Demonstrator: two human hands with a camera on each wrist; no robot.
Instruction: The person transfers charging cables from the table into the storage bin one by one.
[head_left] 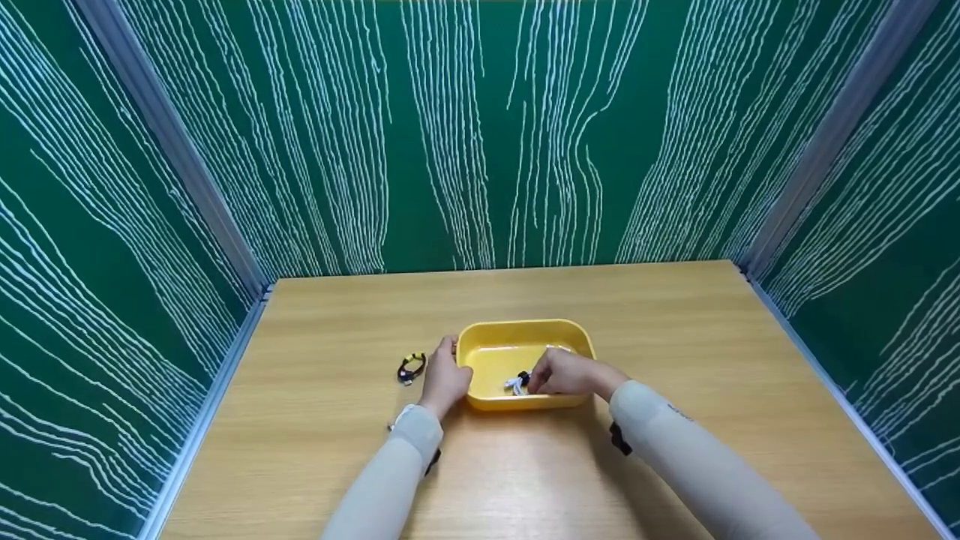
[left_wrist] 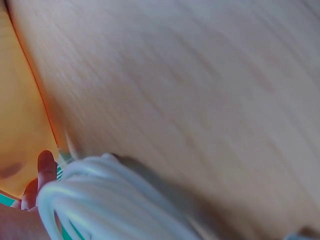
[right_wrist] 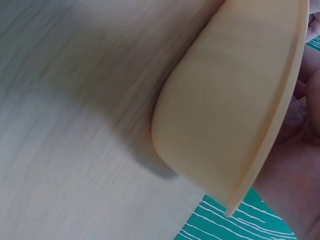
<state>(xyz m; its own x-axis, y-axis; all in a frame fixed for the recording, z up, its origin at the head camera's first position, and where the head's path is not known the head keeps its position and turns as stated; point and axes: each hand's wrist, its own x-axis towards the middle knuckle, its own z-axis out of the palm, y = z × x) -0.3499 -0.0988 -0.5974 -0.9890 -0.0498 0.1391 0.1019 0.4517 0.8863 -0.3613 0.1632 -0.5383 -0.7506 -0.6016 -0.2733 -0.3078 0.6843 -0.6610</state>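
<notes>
A yellow plastic tub [head_left: 525,403] stands on the table. My left hand [head_left: 444,381] grips its left side, and in the left wrist view the fingers [left_wrist: 46,167] lie against the yellow outer wall. My right hand [head_left: 571,373] reaches down into the tub over the right part of its front rim. Its bent fingers pinch a coiled white cable [head_left: 516,385] with a black tie; the fingertips are partly hidden. In the right wrist view the tub wall [right_wrist: 220,110] covers most of that hand. Close to the left wrist camera is a bundled white cable [left_wrist: 110,200].
A black and yellow coiled cable [head_left: 411,368] lies on the wooden table [head_left: 337,322] left of the tub. Green panels [head_left: 420,187] with white wavy lines and grey posts [head_left: 180,142] enclose the table at the back and sides.
</notes>
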